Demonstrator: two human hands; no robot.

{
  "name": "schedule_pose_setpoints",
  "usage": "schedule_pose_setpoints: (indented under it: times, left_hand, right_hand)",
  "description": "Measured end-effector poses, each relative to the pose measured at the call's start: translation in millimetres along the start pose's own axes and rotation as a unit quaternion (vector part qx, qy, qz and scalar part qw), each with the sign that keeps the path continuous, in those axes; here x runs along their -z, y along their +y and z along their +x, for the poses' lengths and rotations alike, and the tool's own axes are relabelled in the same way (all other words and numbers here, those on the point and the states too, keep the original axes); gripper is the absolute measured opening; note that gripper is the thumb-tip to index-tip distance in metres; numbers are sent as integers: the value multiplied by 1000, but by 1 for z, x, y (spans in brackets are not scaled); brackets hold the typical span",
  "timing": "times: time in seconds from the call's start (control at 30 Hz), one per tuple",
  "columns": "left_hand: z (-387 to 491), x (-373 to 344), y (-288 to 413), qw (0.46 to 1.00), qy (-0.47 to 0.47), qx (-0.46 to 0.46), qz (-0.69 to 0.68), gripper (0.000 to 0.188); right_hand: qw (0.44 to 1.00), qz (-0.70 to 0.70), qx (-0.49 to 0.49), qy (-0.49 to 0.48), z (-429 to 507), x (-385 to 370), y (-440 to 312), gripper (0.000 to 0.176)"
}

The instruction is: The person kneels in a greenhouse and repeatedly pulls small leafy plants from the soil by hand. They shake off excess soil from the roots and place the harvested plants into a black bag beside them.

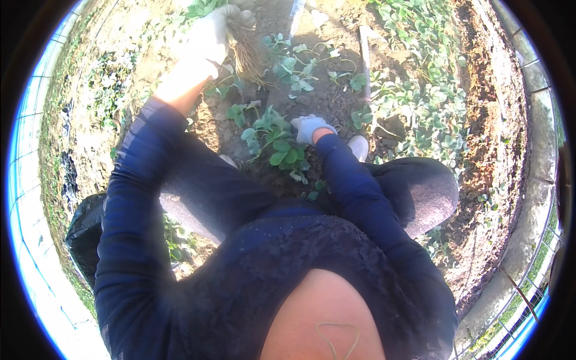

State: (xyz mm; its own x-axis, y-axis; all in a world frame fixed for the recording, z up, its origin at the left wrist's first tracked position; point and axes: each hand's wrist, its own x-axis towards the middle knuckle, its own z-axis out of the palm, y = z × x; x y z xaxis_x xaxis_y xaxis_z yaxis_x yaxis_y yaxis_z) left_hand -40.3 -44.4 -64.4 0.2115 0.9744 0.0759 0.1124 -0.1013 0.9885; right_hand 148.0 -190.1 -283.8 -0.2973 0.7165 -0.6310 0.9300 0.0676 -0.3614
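My left hand, in a pale work glove, is raised at the upper left and grips an uprooted strawberry plant. Its bare brown roots hang down, and green leaves show beyond the glove. My right hand, gloved too, is low over the soil between my knees, its fingers curled. Beside it grows a leafy strawberry plant; whether the fingers hold anything is hidden. Another strawberry plant with spreading stems lies on the soil ahead of both hands.
A thin handle-like rod lies on the soil ahead to the right. Dense strawberry plants fill the right side. At the left is a black plastic bag. A concrete edging and a wire fence bound the plot.
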Motion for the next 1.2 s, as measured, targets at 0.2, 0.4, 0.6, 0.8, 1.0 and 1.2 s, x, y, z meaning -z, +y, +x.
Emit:
schedule_pose_setpoints:
  times: [0.2,0.4,0.6,0.8,1.0,1.2]
  left_hand:
    - [-1,-10,9,960,40,133,-241,21]
    - [-2,-8,8,982,73,133,-113,23]
    - [3,-2,-7,973,51,156,-164,25]
    - [-7,1,-13,981,32,107,-159,17]
    - [-10,2,-6,981,54,121,-140,21]
    - [-6,-2,-22,973,-10,188,-135,18]
  right_hand:
    - [994,104,10,-42,16,-19,9,52]
    - [986,150,-71,-12,18,-5,54,29]
    - [999,-19,-25,4,-21,-50,31,59]
    - [975,163,-121,85,11,-72,48,35]
    - [655,713,-101,227,20,-22,82,47]
    - [451,855,63,247,3,42,65,35]
